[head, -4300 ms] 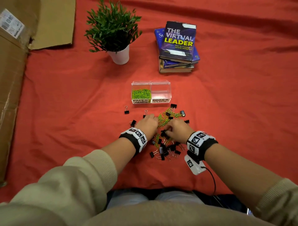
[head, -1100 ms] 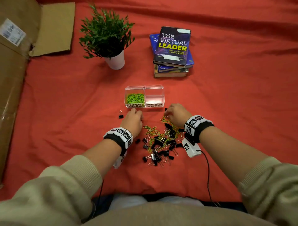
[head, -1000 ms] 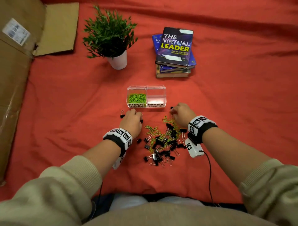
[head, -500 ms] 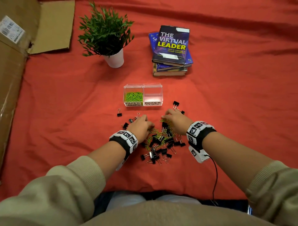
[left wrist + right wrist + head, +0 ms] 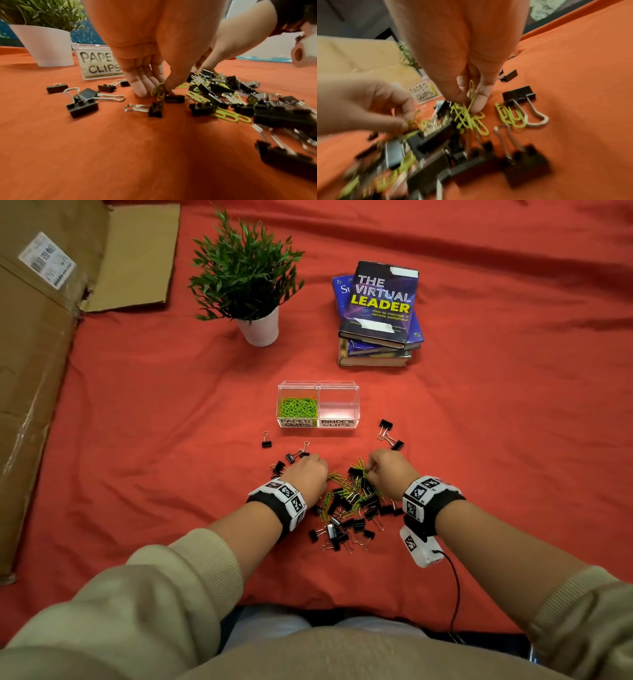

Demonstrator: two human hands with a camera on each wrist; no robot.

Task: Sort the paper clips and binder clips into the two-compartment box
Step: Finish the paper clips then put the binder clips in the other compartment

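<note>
Both hands work the mixed pile of green wire paper clips [image 5: 337, 496] and black metal binder clips [image 5: 356, 520] lying on the red cloth just in front of the clear two-compartment plastic box [image 5: 318, 386]. The left hand [image 5: 149, 75] pinches green clips, and so does the right hand [image 5: 471, 93]. Each pinch should lift only green clips, shaken free of binder handles, into the left compartment marked for paper clips.

Matt red cloth [image 5: 137, 412] covers the surface. The box [image 5: 356, 405] is clear glossy plastic with paper labels. Binder clips [image 5: 82, 102] are matt black with shiny wire handles; paper clips [image 5: 510, 116] look smooth, green-coated.
</note>
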